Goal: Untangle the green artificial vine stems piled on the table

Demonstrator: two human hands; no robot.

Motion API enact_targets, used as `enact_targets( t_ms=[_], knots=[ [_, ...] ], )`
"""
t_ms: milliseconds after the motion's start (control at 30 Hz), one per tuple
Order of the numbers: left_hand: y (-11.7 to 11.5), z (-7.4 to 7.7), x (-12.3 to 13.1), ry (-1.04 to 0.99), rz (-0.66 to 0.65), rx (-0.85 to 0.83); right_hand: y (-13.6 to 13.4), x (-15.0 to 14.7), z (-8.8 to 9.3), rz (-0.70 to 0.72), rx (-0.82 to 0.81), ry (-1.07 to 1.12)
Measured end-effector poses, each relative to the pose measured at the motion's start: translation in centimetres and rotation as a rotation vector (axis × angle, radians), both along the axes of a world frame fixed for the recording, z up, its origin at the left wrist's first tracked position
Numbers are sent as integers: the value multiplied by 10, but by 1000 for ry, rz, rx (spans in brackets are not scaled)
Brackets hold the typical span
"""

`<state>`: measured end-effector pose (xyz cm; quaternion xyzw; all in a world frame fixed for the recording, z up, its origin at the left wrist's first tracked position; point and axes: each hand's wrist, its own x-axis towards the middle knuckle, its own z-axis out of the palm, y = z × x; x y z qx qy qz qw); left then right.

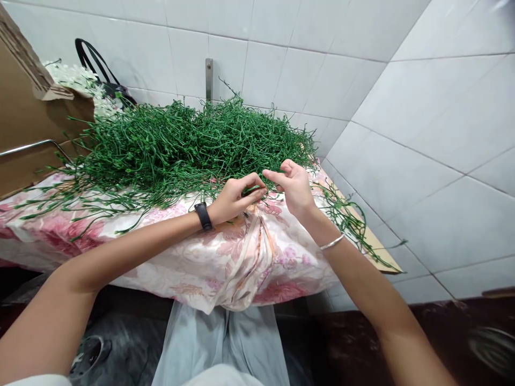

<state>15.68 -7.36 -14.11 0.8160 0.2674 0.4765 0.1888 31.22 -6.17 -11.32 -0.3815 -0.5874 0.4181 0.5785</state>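
Note:
My left hand (237, 198), with a black band on its wrist, is closed in a pinch at the front edge of a pile of thin green artificial stems (193, 142). Bits of green show by its fingertips, but what the pinch holds is too small to make out. Just to the right, my right hand (296, 188), with a silver bangle on its wrist, is raised with curled fingers and its thumb pointing at the left hand. Anything in its fingers cannot be made out. The two hands are close together but apart.
A floral cloth (225, 257) covers the table and is bunched at the front. Loose green stems (348, 214) lie at the right on a pale board (380, 252). A cardboard box (40, 118), white artificial flowers (76, 78) and a black-handled bag (115, 88) stand at the left. Tiled walls close off the back and right.

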Motion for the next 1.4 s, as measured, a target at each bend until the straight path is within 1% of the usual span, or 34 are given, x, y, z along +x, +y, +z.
enact_targets(
  t_ms=[167, 367, 633, 833, 967, 1100, 1167, 1267, 1400],
  knots=[
    [-1, -3, 3, -52, 9, 63, 0, -2, 1, 3, -48, 99],
    [0, -3, 5, -63, 14, 127, -4, -6, 3, 16, -87, 235],
    [0, -4, 8, -96, 36, 142, -4, -8, 4, 31, -113, 317],
    [0, -3, 10, -118, 31, 136, -6, -9, 7, 72, -183, 381],
    [1, -4, 11, -130, 18, 138, -6, -9, 7, 62, -172, 350],
    [5, -8, 8, -90, 33, 108, -4, -10, 2, 17, -20, 217],
    [7, -11, 7, -52, 46, 100, -2, -10, -2, -1, 29, 165],
    [8, -12, 6, -7, 23, 101, 2, -9, -6, -12, 2, 140],
    [7, -9, 3, 18, 9, 52, 4, -10, -8, 11, -93, 174]
  ],
)
